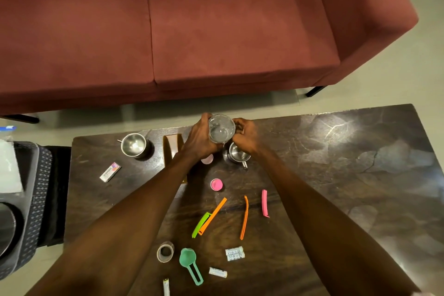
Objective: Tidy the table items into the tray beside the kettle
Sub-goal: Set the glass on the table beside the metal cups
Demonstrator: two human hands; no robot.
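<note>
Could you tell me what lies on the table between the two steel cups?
In the head view, an upright brown holder and the left hand gripping a clear glass lie between the left steel cup and right steel cup.

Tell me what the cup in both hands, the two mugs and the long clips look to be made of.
Cup: clear glass or plastic; see-through, which one is unclear.
Left mug and right mug: polished steel, mirror-like glints.
Orange clip, pink clip: matte coloured plastic, probably.
</note>
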